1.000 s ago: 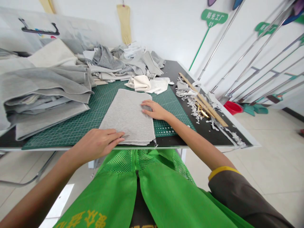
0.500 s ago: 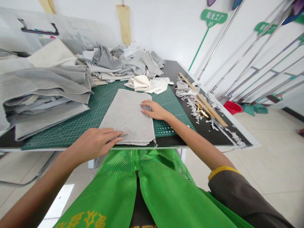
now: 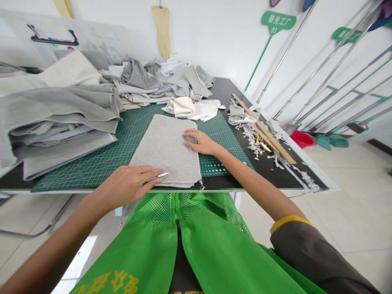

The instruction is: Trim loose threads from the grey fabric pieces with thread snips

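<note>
A folded grey cloth [image 3: 165,143] lies on the green cutting mat [image 3: 128,134], its near end by the table's front edge. My left hand [image 3: 130,182] is over the cloth's near left corner, its fingers closed on a small pointed metal tool [image 3: 162,176] whose silvery tip points right over the cloth. On the cloth's right edge rests my right hand [image 3: 199,141], fingers spread and pressed flat, with a small dark patch between them that I cannot make out. Loose threads [image 3: 201,185] hang at the near right corner.
Stacked grey cloths [image 3: 67,118] stand at the left, with a cloth heap [image 3: 162,81] behind. A cream cloth [image 3: 180,107] lies beyond the folded one. At the right are a wooden strip [image 3: 263,128], gold-handled scissors [image 3: 263,146] and white scraps [image 3: 251,136].
The metal tool in my left hand has turned slightly, and its tip shows brighter and farther right. My right hand stays on the cloth. The whole view has shifted a little.
</note>
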Demonstrator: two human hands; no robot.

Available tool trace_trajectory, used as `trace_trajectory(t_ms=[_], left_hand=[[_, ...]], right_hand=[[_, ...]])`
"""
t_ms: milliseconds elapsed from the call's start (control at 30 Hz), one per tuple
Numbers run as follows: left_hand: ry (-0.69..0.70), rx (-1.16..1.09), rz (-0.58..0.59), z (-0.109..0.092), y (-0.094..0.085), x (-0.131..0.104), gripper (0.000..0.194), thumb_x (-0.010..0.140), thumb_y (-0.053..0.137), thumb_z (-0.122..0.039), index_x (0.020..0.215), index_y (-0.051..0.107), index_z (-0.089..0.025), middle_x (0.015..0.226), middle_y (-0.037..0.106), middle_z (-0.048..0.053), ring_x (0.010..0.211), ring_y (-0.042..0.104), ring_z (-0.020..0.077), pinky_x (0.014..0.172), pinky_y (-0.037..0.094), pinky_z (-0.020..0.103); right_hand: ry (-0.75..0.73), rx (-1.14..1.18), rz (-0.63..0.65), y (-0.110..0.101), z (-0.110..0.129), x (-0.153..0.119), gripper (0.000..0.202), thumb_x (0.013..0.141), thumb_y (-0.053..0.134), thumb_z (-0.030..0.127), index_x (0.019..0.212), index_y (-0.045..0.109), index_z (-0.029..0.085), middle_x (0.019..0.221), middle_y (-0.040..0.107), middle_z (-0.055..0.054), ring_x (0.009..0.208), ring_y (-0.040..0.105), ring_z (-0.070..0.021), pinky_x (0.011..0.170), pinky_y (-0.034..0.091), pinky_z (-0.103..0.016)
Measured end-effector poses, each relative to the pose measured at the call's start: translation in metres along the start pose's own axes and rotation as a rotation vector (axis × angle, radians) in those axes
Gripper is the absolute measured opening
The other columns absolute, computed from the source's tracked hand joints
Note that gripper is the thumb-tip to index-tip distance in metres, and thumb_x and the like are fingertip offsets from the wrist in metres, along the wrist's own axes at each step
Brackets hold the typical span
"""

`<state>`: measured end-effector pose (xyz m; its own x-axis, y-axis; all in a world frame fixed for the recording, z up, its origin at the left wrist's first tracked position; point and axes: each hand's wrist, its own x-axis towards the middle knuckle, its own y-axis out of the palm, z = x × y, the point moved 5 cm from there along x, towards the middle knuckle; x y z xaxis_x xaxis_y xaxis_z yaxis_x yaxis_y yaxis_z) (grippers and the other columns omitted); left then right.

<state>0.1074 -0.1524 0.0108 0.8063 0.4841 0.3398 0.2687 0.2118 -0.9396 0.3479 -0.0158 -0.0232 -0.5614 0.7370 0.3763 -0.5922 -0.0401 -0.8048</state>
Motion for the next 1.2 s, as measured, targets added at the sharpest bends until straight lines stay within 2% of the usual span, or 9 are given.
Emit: trace_trajectory(t_ms=[467, 633, 1067, 1200], left_hand=[[0.001, 0.036, 0.03, -0.0025, -0.0017, 0.0015, 0.032, 0.103, 0.046, -0.037, 0.119, 0.068, -0.02, 0.082, 0.071, 0.001, 0.064, 0.063, 0.0125, 0.054, 0.043, 0.025], [0.009, 0.032, 0.021, -0.0022, -0.001, 0.0012, 0.031, 0.103, 0.047, -0.036, 0.119, 0.068, -0.019, 0.082, 0.07, 0.0, 0.065, 0.064, 0.0133, 0.054, 0.043, 0.026], [0.009, 0.044, 0.02, -0.0018, -0.0025, -0.0001, 0.031, 0.102, 0.048, -0.037, 0.12, 0.068, -0.02, 0.081, 0.069, 0.0, 0.063, 0.064, 0.0135, 0.053, 0.042, 0.027], [0.007, 0.023, 0.014, -0.0012, -0.0043, 0.0, 0.032, 0.102, 0.049, -0.036, 0.121, 0.067, -0.02, 0.082, 0.069, 0.0, 0.064, 0.064, 0.0134, 0.054, 0.043, 0.026]], right_hand=[[-0.02, 0.011, -0.013, 0.0005, -0.0013, -0.0001, 0.04, 0.091, 0.059, 0.035, 0.123, 0.066, 0.013, 0.131, 0.062, -0.017, 0.125, 0.057, -0.0278, 0.112, 0.04, -0.049], [-0.019, 0.003, -0.009, 0.0001, -0.0001, 0.0, 0.041, 0.092, 0.059, 0.035, 0.124, 0.065, 0.009, 0.131, 0.062, -0.019, 0.126, 0.057, -0.0279, 0.113, 0.039, -0.048], [-0.006, -0.007, -0.008, 0.0, -0.0001, -0.0005, 0.039, 0.092, 0.059, 0.035, 0.124, 0.065, 0.013, 0.132, 0.062, -0.016, 0.126, 0.056, -0.0269, 0.113, 0.039, -0.048], [-0.009, -0.011, -0.006, 0.0, 0.0008, -0.0002, 0.041, 0.092, 0.059, 0.034, 0.124, 0.065, 0.01, 0.131, 0.062, -0.018, 0.126, 0.057, -0.0272, 0.113, 0.04, -0.047]])
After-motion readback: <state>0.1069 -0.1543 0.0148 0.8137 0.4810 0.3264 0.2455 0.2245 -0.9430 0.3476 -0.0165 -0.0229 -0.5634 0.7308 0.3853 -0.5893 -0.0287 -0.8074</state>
